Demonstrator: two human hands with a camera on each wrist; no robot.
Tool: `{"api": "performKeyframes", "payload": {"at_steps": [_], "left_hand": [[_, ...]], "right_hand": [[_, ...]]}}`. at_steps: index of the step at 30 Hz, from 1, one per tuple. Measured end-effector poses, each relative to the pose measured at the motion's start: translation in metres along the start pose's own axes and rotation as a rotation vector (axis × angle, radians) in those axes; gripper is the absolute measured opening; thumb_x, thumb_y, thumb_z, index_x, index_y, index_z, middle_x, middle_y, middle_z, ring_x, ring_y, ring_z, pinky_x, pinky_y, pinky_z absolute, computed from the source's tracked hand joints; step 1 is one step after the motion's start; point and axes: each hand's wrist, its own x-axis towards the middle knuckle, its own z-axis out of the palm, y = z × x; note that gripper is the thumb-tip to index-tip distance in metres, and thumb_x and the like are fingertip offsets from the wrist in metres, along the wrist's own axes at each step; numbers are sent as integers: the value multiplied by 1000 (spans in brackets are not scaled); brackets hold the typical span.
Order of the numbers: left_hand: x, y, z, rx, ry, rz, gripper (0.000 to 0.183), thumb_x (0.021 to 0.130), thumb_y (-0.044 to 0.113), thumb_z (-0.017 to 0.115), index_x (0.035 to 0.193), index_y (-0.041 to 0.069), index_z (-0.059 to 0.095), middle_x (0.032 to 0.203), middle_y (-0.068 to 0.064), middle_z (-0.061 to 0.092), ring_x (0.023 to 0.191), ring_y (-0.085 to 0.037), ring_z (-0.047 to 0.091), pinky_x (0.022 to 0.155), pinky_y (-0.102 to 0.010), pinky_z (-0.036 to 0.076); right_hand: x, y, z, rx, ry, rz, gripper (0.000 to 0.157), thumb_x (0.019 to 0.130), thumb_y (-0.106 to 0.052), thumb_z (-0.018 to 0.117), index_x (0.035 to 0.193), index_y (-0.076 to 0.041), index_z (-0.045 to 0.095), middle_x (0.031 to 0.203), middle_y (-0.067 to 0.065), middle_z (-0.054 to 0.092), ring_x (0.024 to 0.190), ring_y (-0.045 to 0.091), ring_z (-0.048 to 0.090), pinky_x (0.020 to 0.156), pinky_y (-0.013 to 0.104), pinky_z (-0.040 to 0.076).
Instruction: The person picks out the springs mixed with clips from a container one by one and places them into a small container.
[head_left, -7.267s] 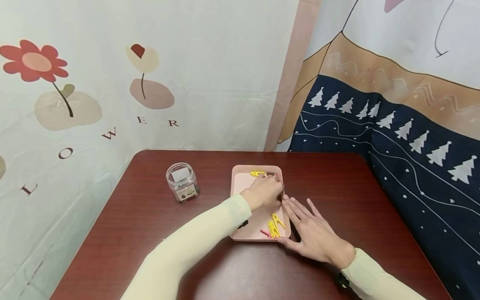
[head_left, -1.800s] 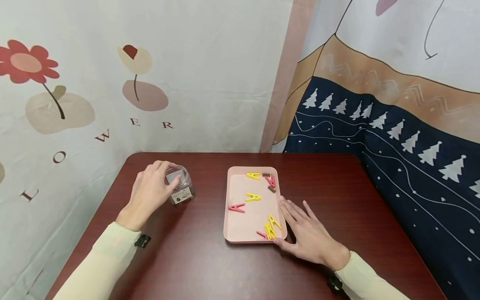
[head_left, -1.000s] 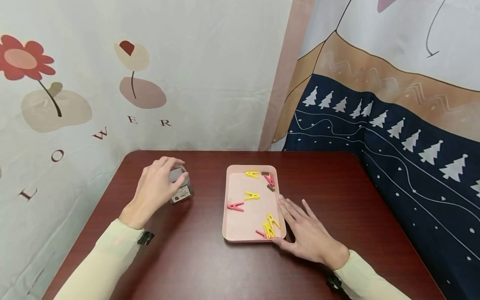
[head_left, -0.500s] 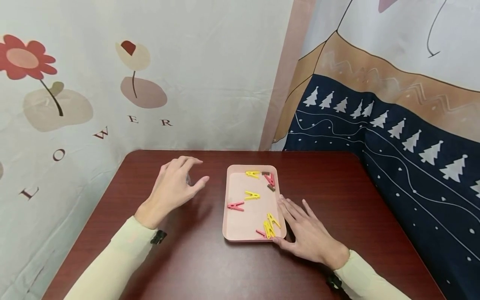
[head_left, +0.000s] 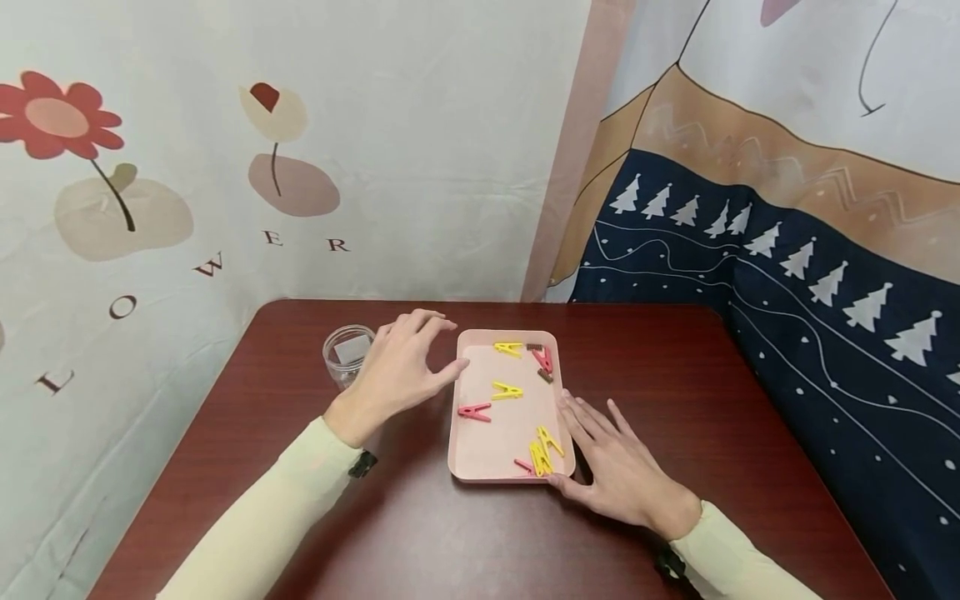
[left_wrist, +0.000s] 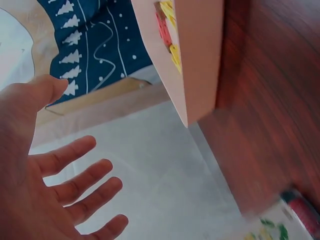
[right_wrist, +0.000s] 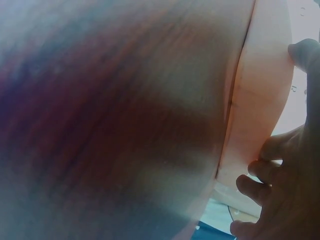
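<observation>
My left hand (head_left: pixel 397 371) hovers over the table between the glass jar and the pink tray (head_left: pixel 487 450), thumb near the tray's left rim. Its fingers are spread and hold nothing, as the left wrist view also shows. My right hand (head_left: pixel 618 467) rests flat with its fingertips and thumb against the tray's right side. On the tray lie several yellow clothespins (head_left: pixel 507 391), a pink-red clothespin (head_left: pixel 474 412) at the left, another clothespin (head_left: pixel 544 358) at the upper right beside small brown ridged pieces (head_left: pixel 534 347), and a pink piece (head_left: pixel 522 465) at the bottom.
The clear jar (head_left: pixel 341 358) stands left of the tray, partly behind my left hand, with something whitish inside. A dark red-brown wooden table (head_left: pixel 675 358) carries everything. Printed cloth (head_left: pixel 420 150) hangs behind the table and along its right side.
Earlier my left hand reached into the tray, then moved to the jar's mouth. Now it has left the jar and moved right to the tray. My right hand stays at the tray's side.
</observation>
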Motion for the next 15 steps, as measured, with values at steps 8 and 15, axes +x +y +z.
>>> {"api": "performKeyframes", "payload": {"at_steps": [8, 15], "left_hand": [[18, 25, 14, -3, -64, -18, 55, 102, 57, 81, 141, 18, 77, 144, -7, 75, 131, -35, 73, 108, -59, 58], [34, 47, 29, 3, -133, -25, 53, 103, 56, 82, 140, 19, 80, 139, -7, 79, 129, -32, 76, 107, -56, 61]], "right_hand": [[1, 0, 2, -2, 1, -1, 111, 106, -87, 56, 184, -12, 33, 193, 8, 33, 178, 32, 40, 143, 75, 26], [1, 0, 3, -5, 23, -10, 111, 106, -88, 55, 184, -11, 35, 192, 8, 35, 177, 33, 41, 143, 75, 27]]}}
